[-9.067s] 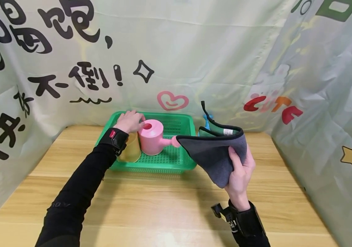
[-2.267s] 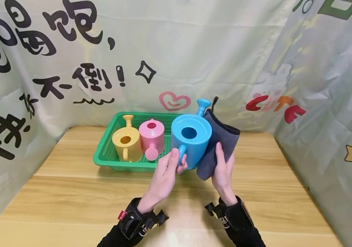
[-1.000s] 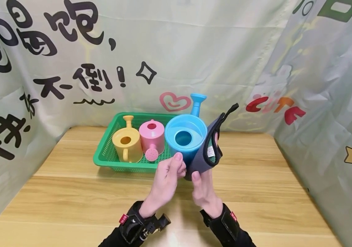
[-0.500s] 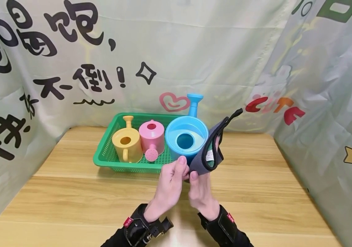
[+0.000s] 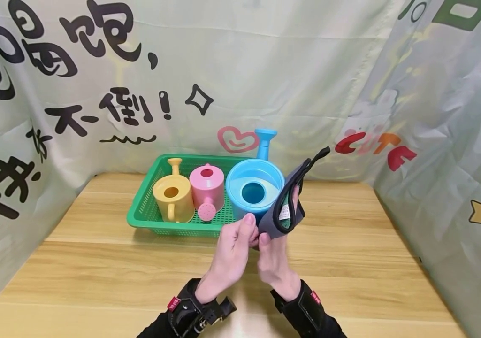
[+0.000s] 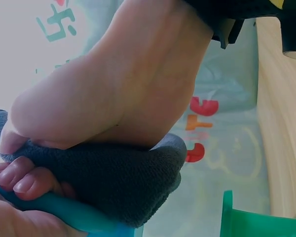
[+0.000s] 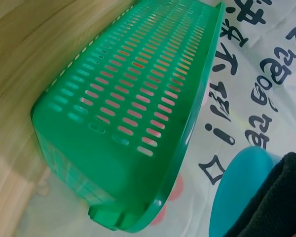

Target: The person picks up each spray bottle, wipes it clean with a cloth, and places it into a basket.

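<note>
A blue watering can (image 5: pixel 254 176) is held up over the right end of the green basket, its spout pointing to the back. My left hand (image 5: pixel 232 253) grips its handle; in the left wrist view, curled left fingers (image 6: pixel 32 182) show round the blue handle. My right hand (image 5: pixel 276 265) holds a folded dark grey cloth (image 5: pixel 273 221) with black edging against the can's front right side, thumb on the near face. Most of the right fingers are hidden behind the cloth. In the right wrist view, the cloth (image 7: pixel 276 202) lies along the blue can (image 7: pixel 244 182).
The green basket (image 5: pixel 143 218) stands at the back of the wooden table (image 5: pixel 109 281). Inside it are a yellow watering can (image 5: pixel 181 199) and a pink watering can (image 5: pixel 215 188), side by side. A printed curtain (image 5: pixel 299 84) hangs behind and at both sides.
Earlier my left hand was at the yellow can; since then it has taken the blue can's handle. The cloth has moved from the can's right side round to the front. The last half second shows little motion.
</note>
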Motion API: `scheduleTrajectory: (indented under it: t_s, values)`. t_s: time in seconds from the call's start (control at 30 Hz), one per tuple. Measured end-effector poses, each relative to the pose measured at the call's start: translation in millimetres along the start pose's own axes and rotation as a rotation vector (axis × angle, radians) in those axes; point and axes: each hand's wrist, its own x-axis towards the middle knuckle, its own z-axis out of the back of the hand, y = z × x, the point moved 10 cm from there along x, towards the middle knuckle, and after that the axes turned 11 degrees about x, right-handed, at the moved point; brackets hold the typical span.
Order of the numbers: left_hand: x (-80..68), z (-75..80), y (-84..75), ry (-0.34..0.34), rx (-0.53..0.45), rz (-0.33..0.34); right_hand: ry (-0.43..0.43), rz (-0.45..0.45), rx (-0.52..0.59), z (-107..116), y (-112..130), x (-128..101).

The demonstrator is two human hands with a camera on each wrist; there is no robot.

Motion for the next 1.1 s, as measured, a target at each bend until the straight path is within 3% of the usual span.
scheduleTrajectory:
  t_s: [0.23,0.5,0.67,1.1]
  values:
    - [-1.3,-1.7,-1.2,0.022,0.033,-0.002,-0.013,-0.062,0.024,13.6,-10.6,-3.2]
    - [-2.3,-5.4,-3.4,0.057,0.006,-0.016,-0.050,-0.133,0.185,23.3,-13.9,5.4]
    - [-2.8,-6.2,-3.2,0.064,-0.004,-0.023,-0.069,-0.140,0.193,25.6,-12.7,8.0]
    - [-4.8,-5.4,-11.7,0.105,-0.078,-0.056,-0.131,-0.278,0.200,34.8,-22.4,10.6]
